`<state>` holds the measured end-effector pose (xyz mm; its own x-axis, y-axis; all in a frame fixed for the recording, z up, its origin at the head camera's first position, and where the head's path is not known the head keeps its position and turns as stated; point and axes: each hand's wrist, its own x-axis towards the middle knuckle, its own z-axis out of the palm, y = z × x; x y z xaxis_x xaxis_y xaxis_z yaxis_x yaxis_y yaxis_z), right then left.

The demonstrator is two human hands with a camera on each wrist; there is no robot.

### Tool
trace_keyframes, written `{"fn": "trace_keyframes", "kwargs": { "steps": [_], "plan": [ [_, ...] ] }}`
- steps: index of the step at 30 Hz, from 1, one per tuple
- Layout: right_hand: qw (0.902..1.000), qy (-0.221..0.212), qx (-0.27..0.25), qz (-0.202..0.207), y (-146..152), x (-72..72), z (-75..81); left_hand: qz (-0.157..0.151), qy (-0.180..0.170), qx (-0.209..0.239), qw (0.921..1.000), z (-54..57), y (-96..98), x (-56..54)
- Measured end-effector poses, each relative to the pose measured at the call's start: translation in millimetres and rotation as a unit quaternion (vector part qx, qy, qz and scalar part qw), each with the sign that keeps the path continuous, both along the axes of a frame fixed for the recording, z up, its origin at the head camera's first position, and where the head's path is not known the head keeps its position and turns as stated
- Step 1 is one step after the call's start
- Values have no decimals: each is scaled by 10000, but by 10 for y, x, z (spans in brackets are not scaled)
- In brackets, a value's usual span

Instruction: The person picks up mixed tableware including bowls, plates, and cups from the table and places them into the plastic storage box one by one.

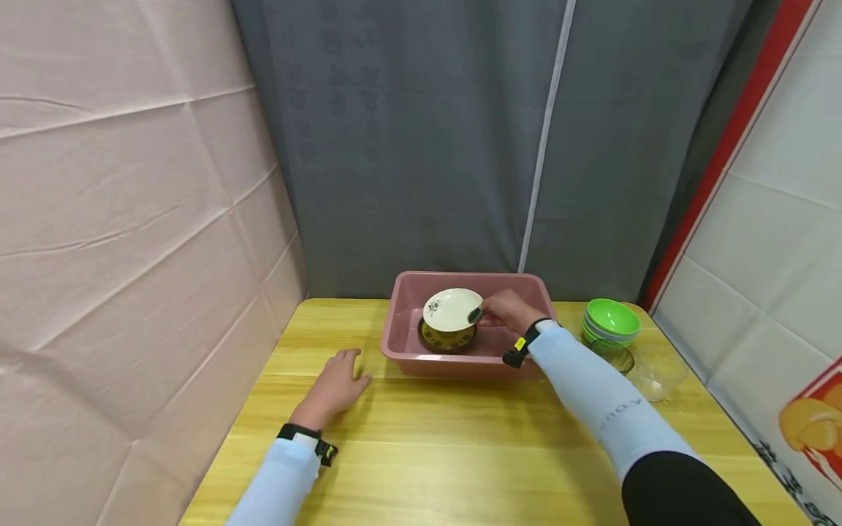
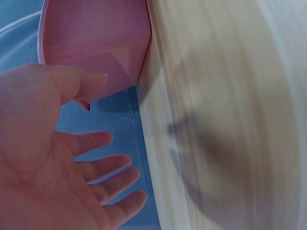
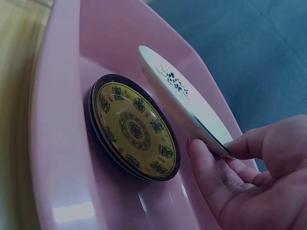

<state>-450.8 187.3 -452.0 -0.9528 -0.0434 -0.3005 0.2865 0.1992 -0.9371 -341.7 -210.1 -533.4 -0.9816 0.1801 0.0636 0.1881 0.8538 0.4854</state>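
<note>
A white plate (image 1: 450, 308) with a dark floral print hangs tilted inside the pink basin (image 1: 416, 361). My right hand (image 1: 509, 310) pinches its right edge between thumb and fingers, seen closely in the right wrist view, where the white plate (image 3: 184, 96) stands apart from a yellow plate (image 3: 136, 127). That yellow plate has a dark rim and round patterns, and lies on the basin floor, with another dark rim just beneath it. Left of the basin, my left hand (image 1: 337, 387) hovers over the table with fingers relaxed, holding nothing; its palm (image 2: 43, 182) shows in the left wrist view.
Green and white bowls (image 1: 612, 318) are stacked right of the basin. Beside my right forearm are a dark-tinted glass bowl (image 1: 613, 355) and a clear glass piece (image 1: 660, 376). A grey curtain (image 1: 408, 146) hangs behind the wooden table (image 1: 434, 446), with covered walls on both sides.
</note>
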Motion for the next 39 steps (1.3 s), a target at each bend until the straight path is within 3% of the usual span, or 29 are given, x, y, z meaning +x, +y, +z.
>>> {"fn": "trace_keyframes", "kwargs": {
  "steps": [17,39],
  "plan": [
    [9983,-143,555,126,-146,-15,-151,37,-94,49,9999,-16,9,-15],
    [9967,-360,704,201,-166,-53,-260,104,-99,71,9999,25,10,71]
  ]
}}
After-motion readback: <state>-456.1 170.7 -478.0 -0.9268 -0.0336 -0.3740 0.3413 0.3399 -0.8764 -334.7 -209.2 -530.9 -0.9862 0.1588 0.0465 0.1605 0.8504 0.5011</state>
